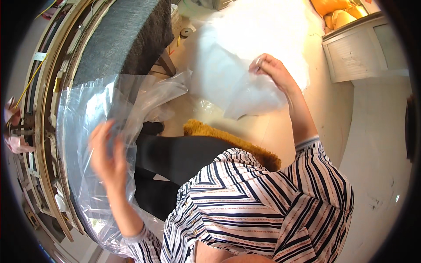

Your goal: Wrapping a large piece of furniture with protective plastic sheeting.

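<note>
Translucent film [258,97] in right hand [269,70], pinched; clear plastic sheet [79,114] below loosely spread left hand [108,153]

The left grip [110,161] is blurred, loosely spread; the right grip [274,72] pinches, forearm [302,113] outstretched.

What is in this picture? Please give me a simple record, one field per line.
Left hand: open, blurred, by a clear plastic sheet
Right hand: fingers curled at thin translucent plastic; hold unclear
Upper left: dark grey fabric
Beyond right hand: washed-out white material
Beside leg: brown fur
</note>
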A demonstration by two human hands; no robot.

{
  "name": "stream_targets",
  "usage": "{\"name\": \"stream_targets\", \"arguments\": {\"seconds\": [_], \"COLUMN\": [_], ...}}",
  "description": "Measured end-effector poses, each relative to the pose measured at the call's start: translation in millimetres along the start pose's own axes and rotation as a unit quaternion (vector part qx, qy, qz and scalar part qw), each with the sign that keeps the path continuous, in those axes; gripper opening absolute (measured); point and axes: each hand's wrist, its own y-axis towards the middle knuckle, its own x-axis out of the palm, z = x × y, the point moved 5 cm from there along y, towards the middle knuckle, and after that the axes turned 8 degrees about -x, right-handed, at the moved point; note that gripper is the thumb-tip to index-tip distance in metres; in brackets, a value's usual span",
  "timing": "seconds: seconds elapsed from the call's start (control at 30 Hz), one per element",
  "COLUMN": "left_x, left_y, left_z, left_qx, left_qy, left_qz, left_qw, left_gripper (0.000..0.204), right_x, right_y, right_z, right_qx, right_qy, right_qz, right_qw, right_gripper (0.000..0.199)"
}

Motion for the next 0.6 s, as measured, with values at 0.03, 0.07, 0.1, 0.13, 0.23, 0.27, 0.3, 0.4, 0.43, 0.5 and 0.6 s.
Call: {"name": "stream_targets", "arguments": {"seconds": [0.03, 0.07, 0.1, 0.13, 0.23, 0.27, 0.3, 0.4, 0.43, 0.5, 0.6], "left_x": [31.9, 50.2, 72.7, 96.3, 169.9, 195.9, 219.9, 256.0, 252.2, 216.1, 173.3], "left_y": [15.1, 26.4, 37.8, 50.3, 77.6, 74.1, 59.4, -25.2, -47.6, -50.1, -17.8], "left_z": [9.5, 17.6, 20.9, 21.7, 32.7, 35.1, 45.5, 41.9, 33.0, 26.6, -42.9], "left_qx": [0.041, 0.05, 0.056, 0.046, 0.107, 0.057, 0.018, -0.136, -0.089, -0.219, -0.186], "left_qy": [-0.035, -0.063, -0.094, -0.183, -0.279, -0.348, -0.4, -0.266, -0.282, -0.334, -0.306], "left_qz": [-0.058, -0.065, -0.099, -0.122, -0.105, -0.159, -0.234, -0.622, -0.622, -0.574, -0.297], "left_qw": [0.997, 0.995, 0.989, 0.974, 0.949, 0.922, 0.886, 0.724, 0.725, 0.715, 0.885], "left_gripper": [0.033, 0.036, 0.037, 0.039, 0.051, 0.062, 0.073, 0.054, 0.04, 0.023, 0.013], "right_x": [24.8, 49.9, 62.7, 77.7, 116.9, 129.4, 129.5, 109.4, 99.3, 73.3, 79.1], "right_y": [-9.4, -18.0, -28.5, -43.0, -77.4, -80.1, -85.2, -83.7, -80.6, -66.7, -41.1], "right_z": [-10.6, -28.9, -38.6, -59.8, -111.0, -129.4, -134.3, -144.6, -147.1, -127.7, -116.0], "right_qx": [0.017, 0.026, 0.023, -0.004, -0.035, -0.065, -0.067, -0.085, -0.095, -0.077, -0.036], "right_qy": [0.02, 0.04, 0.043, 0.107, 0.221, 0.187, 0.194, 0.164, 0.133, 0.115, -0.17], "right_qz": [-0.069, -0.142, -0.151, -0.22, -0.405, -0.453, -0.456, -0.416, -0.374, -0.313, -0.273], "right_qw": [0.997, 0.989, 0.987, 0.97, 0.886, 0.869, 0.866, 0.891, 0.913, 0.94, 0.946], "right_gripper": [0.011, 0.009, 0.009, 0.008, 0.009, 0.008, 0.009, 0.009, 0.01, 0.012, 0.018]}}
